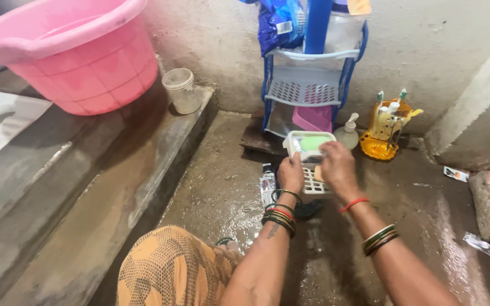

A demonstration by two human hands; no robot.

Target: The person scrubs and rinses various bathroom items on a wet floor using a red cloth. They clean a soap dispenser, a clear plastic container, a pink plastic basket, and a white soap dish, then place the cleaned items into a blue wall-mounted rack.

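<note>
My left hand [291, 173] grips the left edge of a white slotted soap tray [315, 183] held low over the wet floor. My right hand [337, 165] reaches over the tray with its fingers curled at the rim of a white soap box [308, 141], which holds a green soap bar [315, 142]. A small beige soap piece [318, 173] lies on the slotted tray under my right hand. Both wrists wear bangles.
A blue and white shelf rack [307, 85] stands against the wall behind the soap box. A pump bottle [347, 133] and a yellow toothbrush holder [385, 127] stand to its right. A pink tub [80, 56] and a clear cup [181, 89] rest on the left ledge. A small bottle [267, 184] lies on the floor.
</note>
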